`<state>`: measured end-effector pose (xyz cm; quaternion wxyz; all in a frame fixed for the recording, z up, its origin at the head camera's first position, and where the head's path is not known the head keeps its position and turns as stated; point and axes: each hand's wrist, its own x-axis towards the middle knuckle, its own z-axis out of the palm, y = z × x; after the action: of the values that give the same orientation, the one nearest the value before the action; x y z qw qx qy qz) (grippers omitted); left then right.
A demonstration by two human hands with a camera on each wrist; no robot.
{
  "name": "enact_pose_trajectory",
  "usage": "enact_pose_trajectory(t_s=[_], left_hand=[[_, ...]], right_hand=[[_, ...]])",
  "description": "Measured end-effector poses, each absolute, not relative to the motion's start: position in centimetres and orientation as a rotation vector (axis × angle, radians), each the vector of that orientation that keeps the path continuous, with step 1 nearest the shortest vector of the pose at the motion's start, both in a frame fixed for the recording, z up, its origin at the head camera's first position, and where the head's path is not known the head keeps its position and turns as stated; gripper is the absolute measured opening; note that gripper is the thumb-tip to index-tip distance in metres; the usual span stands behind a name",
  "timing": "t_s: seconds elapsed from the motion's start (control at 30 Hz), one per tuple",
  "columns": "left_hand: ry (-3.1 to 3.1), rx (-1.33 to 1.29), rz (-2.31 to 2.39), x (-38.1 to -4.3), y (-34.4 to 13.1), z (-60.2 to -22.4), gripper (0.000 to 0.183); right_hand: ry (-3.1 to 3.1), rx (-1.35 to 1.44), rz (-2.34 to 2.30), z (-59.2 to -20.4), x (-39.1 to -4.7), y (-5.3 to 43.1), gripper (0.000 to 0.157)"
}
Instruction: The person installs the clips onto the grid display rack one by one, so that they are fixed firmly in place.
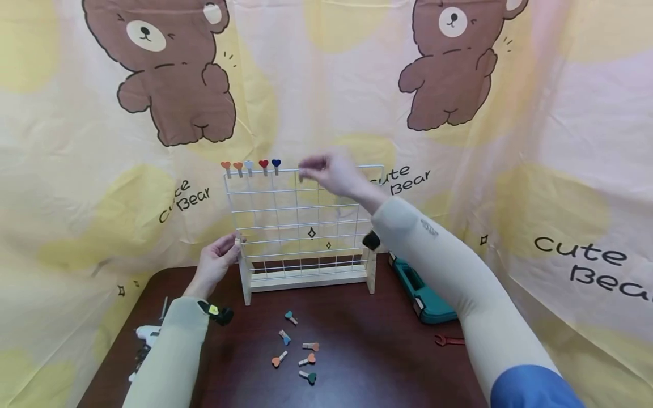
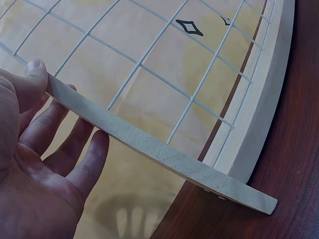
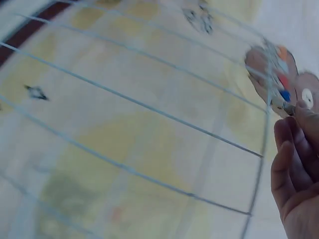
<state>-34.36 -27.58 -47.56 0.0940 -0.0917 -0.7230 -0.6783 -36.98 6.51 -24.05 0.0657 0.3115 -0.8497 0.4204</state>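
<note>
A white wire grid (image 1: 285,211) stands upright in a wooden frame (image 1: 306,281) on the table. My left hand (image 1: 213,262) holds the frame's left upright (image 2: 144,144), thumb on one side and fingers on the other. Up at the grid's top wire, my right hand (image 1: 336,173) pinches a small clothespin (image 3: 283,105) between thumb and fingertips. Its heart end is hidden by the fingers. Left of that hand, several heart-topped clothespins sit along the top wire, among them a red heart clothespin (image 1: 263,165) and a dark blue heart clothespin (image 1: 276,164).
Several loose clothespins, including a green heart clothespin (image 1: 308,376), lie on the dark table (image 1: 377,351) before the frame. A teal case (image 1: 425,294) and a red wrench (image 1: 449,340) are at the right. A white tool (image 1: 148,334) lies at the left, and a bear-print curtain (image 1: 326,85) hangs behind.
</note>
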Motion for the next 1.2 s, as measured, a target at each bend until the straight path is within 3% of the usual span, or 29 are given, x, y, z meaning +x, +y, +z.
enact_pose_trajectory(t_s=[0.17, 0.43, 0.7, 0.9, 1.2], left_hand=[[-2.155, -0.266, -2.010, -34.4, -27.5, -47.5, 0.055], [-2.171, -0.292, -2.008, -34.4, -27.5, -47.4, 0.056], [-2.177, -0.258, -2.003, -34.4, -27.7, -47.6, 0.057], [-2.144, -0.267, -2.035, -34.3, -27.8, -47.6, 0.058], [-2.131, -0.264, -2.050, -34.5, -27.5, -47.6, 0.057]], right_hand=[[-2.477, 0.912, 1.166, -21.2, -38.7, 4.6, 0.018], [-2.510, 0.925, 1.062, -21.5, -39.5, 3.7, 0.008], [-2.368, 0.974, 0.998, -22.9, -38.2, 3.9, 0.029], [-2.297, 1.075, 1.064, -27.7, -35.5, 5.1, 0.021], [-2.607, 1.396, 0.897, -39.3, -31.9, 6.4, 0.013]])
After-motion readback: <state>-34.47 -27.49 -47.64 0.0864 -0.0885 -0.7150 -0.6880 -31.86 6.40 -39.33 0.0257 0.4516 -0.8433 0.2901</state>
